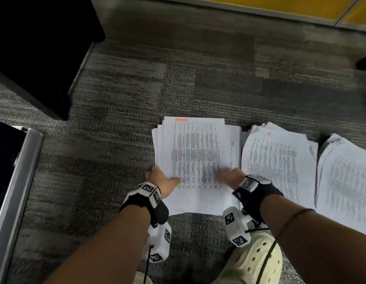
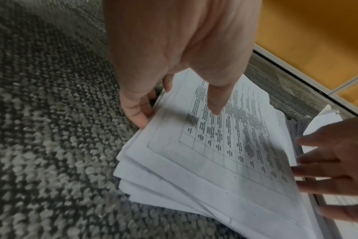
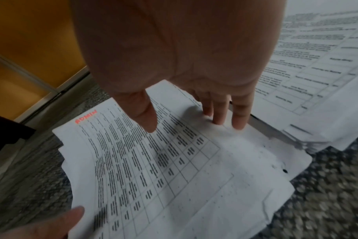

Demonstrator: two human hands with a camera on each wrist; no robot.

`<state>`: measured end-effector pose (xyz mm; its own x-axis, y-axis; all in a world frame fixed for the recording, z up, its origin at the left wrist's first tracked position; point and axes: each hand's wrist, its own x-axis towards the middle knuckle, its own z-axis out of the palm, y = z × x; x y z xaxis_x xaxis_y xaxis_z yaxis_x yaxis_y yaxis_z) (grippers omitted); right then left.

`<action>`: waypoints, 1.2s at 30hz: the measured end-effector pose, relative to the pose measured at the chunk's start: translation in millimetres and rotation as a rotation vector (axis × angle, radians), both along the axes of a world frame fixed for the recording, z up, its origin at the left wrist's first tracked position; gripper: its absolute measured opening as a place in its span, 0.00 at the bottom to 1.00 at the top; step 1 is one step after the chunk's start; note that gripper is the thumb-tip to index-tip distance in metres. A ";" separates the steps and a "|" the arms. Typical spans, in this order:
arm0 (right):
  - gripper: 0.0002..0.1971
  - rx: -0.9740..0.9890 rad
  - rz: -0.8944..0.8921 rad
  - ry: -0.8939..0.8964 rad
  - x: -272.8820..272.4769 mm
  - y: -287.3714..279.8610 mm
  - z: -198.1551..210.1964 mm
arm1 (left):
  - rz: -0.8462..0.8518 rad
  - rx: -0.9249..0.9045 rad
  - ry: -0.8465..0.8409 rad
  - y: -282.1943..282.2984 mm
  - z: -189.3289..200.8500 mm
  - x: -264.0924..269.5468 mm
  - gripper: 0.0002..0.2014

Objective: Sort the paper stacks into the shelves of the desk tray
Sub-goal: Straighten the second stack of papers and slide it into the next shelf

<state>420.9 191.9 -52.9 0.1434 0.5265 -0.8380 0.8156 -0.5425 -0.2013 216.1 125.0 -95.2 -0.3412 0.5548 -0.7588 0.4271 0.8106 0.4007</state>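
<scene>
Paper stack [image 1: 195, 148], ragged, headed ADMIN: left grip [image 1: 160, 177] pinches its edge, right grip [image 1: 232, 175] touches straight-fingered.

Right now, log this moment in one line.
left hand grips ADMIN stack edge | right hand touches opposite edge | stack on carpet

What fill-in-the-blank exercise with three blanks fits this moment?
The left hand grips and the right hand touches the paper stack marked ___ in red.
It lies on the carpet, to the ___ of the other stacks.
The head view shows ___ stacks altogether.
Missing: ADMIN; left; three.
</scene>
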 end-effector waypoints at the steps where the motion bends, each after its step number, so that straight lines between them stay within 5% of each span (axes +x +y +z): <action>1: 0.24 -0.001 -0.012 0.013 -0.1 -2.7 -4.2 | 0.029 -0.001 -0.003 -0.1 -2.8 -2.3 0.48; 7: 0.22 0.019 0.035 0.027 1.3 -9.1 -11.9 | 0.173 0.018 -0.053 0.7 -6.8 -6.1 0.55; 10: 0.21 0.032 0.038 0.029 3.8 -9.1 -12.3 | 0.163 -0.010 -0.048 -0.5 -4.4 0.7 0.51; 16: 0.21 0.047 0.034 0.017 7.2 -11.4 -14.1 | 0.176 0.023 -0.056 -0.2 -41.9 -6.0 0.54; 22: 0.40 0.063 -0.190 0.030 13.6 -7.6 -33.6 | 0.210 0.013 -0.083 2.7 -11.4 -7.2 0.39; 25: 0.30 0.038 -0.220 0.043 17.8 -8.2 -29.1 | 0.189 0.000 -0.146 -0.1 -8.0 -3.2 0.39; 29: 0.24 0.014 -0.158 0.083 24.4 -10.8 -33.9 | 0.192 0.030 -0.150 -2.4 -26.3 1.7 0.59; 33: 0.22 0.041 -0.159 0.139 25.4 -12.1 -38.0 | 0.199 0.042 -0.161 2.1 -10.4 3.7 0.48; 36: 0.25 0.008 -0.146 0.171 20.6 -12.8 -39.4 | 0.230 0.056 -0.175 2.2 -10.2 1.4 0.54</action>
<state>441.5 179.1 -92.3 0.0751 0.5175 -0.8524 0.6824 -0.6499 -0.3345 217.5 127.2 -105.4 -0.3297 0.5205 -0.7876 0.1553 0.8528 0.4986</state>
